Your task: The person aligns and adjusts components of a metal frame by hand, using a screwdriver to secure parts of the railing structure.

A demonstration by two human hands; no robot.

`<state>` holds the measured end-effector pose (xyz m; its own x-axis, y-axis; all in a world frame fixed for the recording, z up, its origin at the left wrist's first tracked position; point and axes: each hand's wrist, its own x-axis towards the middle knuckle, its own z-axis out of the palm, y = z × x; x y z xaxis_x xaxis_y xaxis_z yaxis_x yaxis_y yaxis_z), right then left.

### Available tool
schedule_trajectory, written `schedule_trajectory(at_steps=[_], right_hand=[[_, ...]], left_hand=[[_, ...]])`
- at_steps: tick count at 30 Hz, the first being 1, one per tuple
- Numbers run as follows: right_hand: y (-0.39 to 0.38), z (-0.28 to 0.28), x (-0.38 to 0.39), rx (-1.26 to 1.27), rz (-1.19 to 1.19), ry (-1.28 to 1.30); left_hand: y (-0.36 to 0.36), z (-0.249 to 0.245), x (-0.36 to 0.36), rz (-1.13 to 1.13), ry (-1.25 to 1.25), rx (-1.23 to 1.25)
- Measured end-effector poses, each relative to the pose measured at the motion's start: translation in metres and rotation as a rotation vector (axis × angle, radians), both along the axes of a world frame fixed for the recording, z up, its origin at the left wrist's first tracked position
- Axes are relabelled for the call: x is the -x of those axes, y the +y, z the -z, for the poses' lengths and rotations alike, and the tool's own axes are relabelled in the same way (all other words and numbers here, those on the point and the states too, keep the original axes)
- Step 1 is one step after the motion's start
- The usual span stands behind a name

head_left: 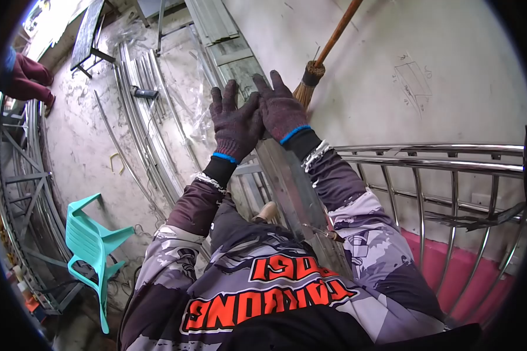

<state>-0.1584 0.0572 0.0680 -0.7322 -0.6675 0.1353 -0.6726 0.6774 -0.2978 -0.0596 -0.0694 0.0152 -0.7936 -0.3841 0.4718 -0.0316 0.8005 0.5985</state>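
Both hands wear dark maroon knit gloves with blue cuff edges and are raised side by side in front of me. My left hand (235,121) has its fingers stretched up and apart, its thumb side touching or overlapping my right hand. My right hand (280,108) also has its fingers spread, and nothing shows in either hand. Below them runs a long grey work surface (287,187). Just behind the right hand stands a broom (310,79) with a wooden handle, leaning toward the wall.
A shiny metal railing (433,153) extends along the right. A turquoise plastic chair (93,240) stands at left. Long metal bars (137,111) lie on the floor, near a dark bench (89,35). Another person's legs (32,79) show at far left, above a metal rack (26,175).
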Motion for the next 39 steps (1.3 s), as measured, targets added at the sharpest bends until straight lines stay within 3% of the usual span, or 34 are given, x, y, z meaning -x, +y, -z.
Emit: schedule_trajectory(at_steps=[3,7,10,17,21,24,26,29,34,36,39], right_hand=[[0.018,0.003,-0.016,0.045,0.007,-0.013],[0.098,-0.004,-0.091,0.095,-0.011,-0.129],[0.130,-0.012,-0.128,-0.003,0.023,-0.086],[0.023,0.000,-0.020,0.045,-0.003,-0.062],[0.007,-0.003,-0.005,0.054,0.021,-0.128],[0.052,0.019,-0.042,0.172,0.016,-0.072],[0.089,-0.004,-0.086,0.123,0.232,-0.366],[0.135,0.023,-0.123,0.190,0.261,-0.191],[0.076,0.012,-0.066,0.152,0.188,-0.398],[0.037,0.031,-0.015,0.225,0.064,-0.268],[0.007,0.018,0.014,0.134,0.103,-0.348]], left_hand=[[0.015,0.003,-0.010,-0.003,0.001,0.026],[0.079,-0.003,-0.089,0.139,-0.035,-0.050],[0.101,-0.015,-0.119,0.204,-0.098,-0.083],[0.018,0.003,-0.017,0.038,-0.029,0.043],[0.007,0.002,-0.007,0.027,-0.025,0.047],[0.042,-0.003,-0.046,0.088,-0.045,-0.006],[0.075,-0.003,-0.086,0.124,-0.022,-0.108],[0.112,-0.007,-0.124,0.145,-0.043,-0.206],[0.065,-0.010,-0.067,0.057,0.001,-0.084],[0.033,-0.009,-0.023,-0.009,0.039,-0.079],[0.012,-0.005,-0.005,-0.055,0.083,-0.048]])
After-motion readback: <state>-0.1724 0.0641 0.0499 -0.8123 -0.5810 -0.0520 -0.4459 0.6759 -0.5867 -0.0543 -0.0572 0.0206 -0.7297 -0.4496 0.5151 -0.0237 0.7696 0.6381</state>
